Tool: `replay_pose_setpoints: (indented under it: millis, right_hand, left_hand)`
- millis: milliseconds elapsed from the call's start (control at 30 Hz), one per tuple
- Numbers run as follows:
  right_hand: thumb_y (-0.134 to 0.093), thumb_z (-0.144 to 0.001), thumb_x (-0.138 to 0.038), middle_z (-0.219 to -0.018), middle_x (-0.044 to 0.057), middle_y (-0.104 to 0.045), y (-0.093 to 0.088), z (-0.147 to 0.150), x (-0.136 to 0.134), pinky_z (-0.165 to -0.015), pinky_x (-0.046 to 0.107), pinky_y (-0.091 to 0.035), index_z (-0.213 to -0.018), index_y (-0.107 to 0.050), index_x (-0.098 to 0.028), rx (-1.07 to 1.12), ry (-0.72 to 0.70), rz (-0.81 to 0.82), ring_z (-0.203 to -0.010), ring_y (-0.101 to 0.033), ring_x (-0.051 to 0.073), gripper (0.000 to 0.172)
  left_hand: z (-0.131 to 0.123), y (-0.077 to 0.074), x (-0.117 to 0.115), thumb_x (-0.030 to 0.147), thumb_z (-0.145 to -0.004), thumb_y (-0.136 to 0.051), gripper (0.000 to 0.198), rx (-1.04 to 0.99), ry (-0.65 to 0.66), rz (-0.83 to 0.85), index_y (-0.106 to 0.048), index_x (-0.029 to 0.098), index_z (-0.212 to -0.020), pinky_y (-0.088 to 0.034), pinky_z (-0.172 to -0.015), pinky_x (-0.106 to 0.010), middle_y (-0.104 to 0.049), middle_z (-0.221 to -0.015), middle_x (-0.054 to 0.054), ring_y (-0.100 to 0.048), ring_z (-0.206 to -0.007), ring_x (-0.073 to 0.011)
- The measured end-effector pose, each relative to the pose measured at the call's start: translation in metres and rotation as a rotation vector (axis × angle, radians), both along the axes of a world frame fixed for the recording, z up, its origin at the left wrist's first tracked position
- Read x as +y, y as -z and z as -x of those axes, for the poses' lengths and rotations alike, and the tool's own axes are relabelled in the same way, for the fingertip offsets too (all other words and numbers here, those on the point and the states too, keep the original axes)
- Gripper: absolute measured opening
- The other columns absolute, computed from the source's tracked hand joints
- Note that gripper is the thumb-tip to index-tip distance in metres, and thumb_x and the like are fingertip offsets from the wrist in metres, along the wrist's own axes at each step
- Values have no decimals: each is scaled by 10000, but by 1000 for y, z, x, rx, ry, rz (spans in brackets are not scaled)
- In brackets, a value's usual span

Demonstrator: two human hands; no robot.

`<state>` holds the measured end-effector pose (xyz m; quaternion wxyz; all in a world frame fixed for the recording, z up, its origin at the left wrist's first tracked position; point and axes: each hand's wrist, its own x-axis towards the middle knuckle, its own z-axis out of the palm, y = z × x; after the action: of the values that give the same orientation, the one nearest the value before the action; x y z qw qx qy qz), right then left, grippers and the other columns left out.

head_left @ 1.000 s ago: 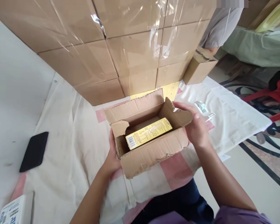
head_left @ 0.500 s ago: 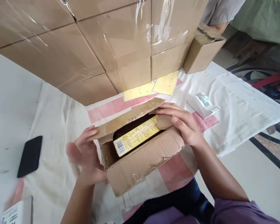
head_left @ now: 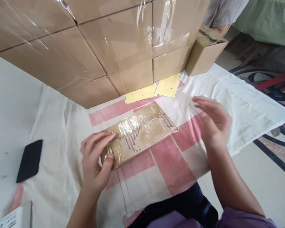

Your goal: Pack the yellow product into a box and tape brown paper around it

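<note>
Just in front of the person's lap, a small cardboard box (head_left: 142, 133) lies flat on a white and pink cloth (head_left: 61, 126) with its flaps folded down and its top covered in crinkled, shiny tape. It sits slantwise, its left end nearer the person and its right end pointing toward the stack of cartons (head_left: 97, 47). The left hand (head_left: 95, 161) grasps the box's left end, with the fingers laid across the top and the thumb pressed against the near corner. The right hand (head_left: 212, 122) is empty and spread open, blurred, held above the cloth to the right of the box and apart from it. The cartons are wrapped in clear film and rise like a wall behind the box. Two yellow sheets (head_left: 154, 90) lie on the cloth at the foot of this wall, between it and the box. A lone brown carton (head_left: 204, 52) leans at the stack's right edge, and just behind it another person's grey sleeve (head_left: 223, 12) shows. A black phone (head_left: 29, 160) lies on the white floor, well to the left of the box. A white printed package (head_left: 14, 218) peeks in at the lower left corner.
</note>
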<state>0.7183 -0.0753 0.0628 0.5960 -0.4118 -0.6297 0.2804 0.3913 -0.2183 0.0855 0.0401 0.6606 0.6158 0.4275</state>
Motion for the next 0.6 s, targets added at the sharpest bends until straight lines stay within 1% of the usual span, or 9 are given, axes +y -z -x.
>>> replay_pose_setpoints:
  millis: [67, 133, 233, 300, 400, 467, 500, 533, 600]
  right_hand:
    - [-597, -928, -279, -1175, 59, -719, 1, -28, 7, -1074, 502, -487, -1065, -728, -276, -101, 263, 11, -1200, -653, 275, 190]
    - [-594, -888, -248, -1125, 63, -718, 5, -61, 18, -1013, 491, -512, -1012, -739, -254, -230, 391, 112, -1133, -669, 274, 191]
    - [-607, -849, -287, -1093, 85, -718, 10, -102, 33, -962, 470, -517, -904, -748, -225, -378, 337, 326, -1076, -674, 285, 164]
    - [-595, -858, -325, -1030, 87, -733, 11, -117, 42, -981, 457, -491, -842, -745, -207, -415, 245, 462, -1029, -678, 277, 192]
    - [-584, -857, -343, -937, 76, -745, 7, -123, 52, -953, 407, -474, -807, -738, -191, -412, 160, 598, -967, -674, 253, 223]
    - [-581, -839, -320, -886, 70, -742, 4, -122, 57, -892, 371, -476, -785, -733, -185, -412, 123, 636, -919, -667, 236, 210]
    - [-582, -829, -310, -854, 66, -738, 3, -122, 60, -857, 358, -476, -766, -729, -184, -413, 105, 661, -887, -661, 230, 203]
    - [-587, -819, -307, -821, 64, -733, 1, -122, 63, -820, 351, -475, -744, -725, -185, -413, 88, 694, -851, -654, 226, 198]
    - [-608, -801, -312, -770, 64, -724, -1, -122, 69, -757, 348, -470, -706, -714, -189, -412, 64, 770, -794, -638, 228, 189]
  left_hand:
    - [3, -8, -2, 345, -853, -626, 386, 138, -2, -13, -751, 360, -1219, -347, -1106, -578, -671, -1216, -39, -601, -1121, -346]
    - [4, -17, -5, 380, -838, -606, 426, 262, -37, 62, -740, 415, -1240, -300, -1112, -654, -690, -1236, -9, -622, -1078, -378]
    - [-4, -31, -12, 453, -842, -481, 583, 389, -134, 240, -571, 574, -1405, -171, -1161, -752, -637, -1380, 136, -592, -1186, -469]
    - [-21, -37, -16, 468, -815, -501, 646, 422, -92, 223, -496, 613, -1444, -177, -1181, -761, -628, -1379, 180, -581, -1222, -488]
    - [-77, -36, -12, 457, -739, -698, 578, 469, 277, -239, -674, 507, -1314, -383, -1144, -697, -753, -1157, 80, -676, -1006, -419]
    - [-134, -23, 7, 421, -772, -742, 382, 472, 511, -489, -750, 442, -1153, -469, -1152, -550, -753, -1138, 65, -693, -1024, -316]
    - [-165, -14, 23, 360, -811, -730, 364, 482, 596, -484, -732, 421, -1170, -495, -1131, -505, -742, -1176, 54, -693, -1066, -280]
    - [-195, -4, 43, 268, -837, -708, 429, 432, 577, -376, -690, 393, -1246, -513, -1102, -495, -723, -1246, 20, -682, -1135, -274]
    - [-246, 21, 92, 202, -869, -679, 647, 301, 519, -52, -505, 334, -1479, -460, -1135, -561, -516, -1553, -84, -501, -1423, -359]
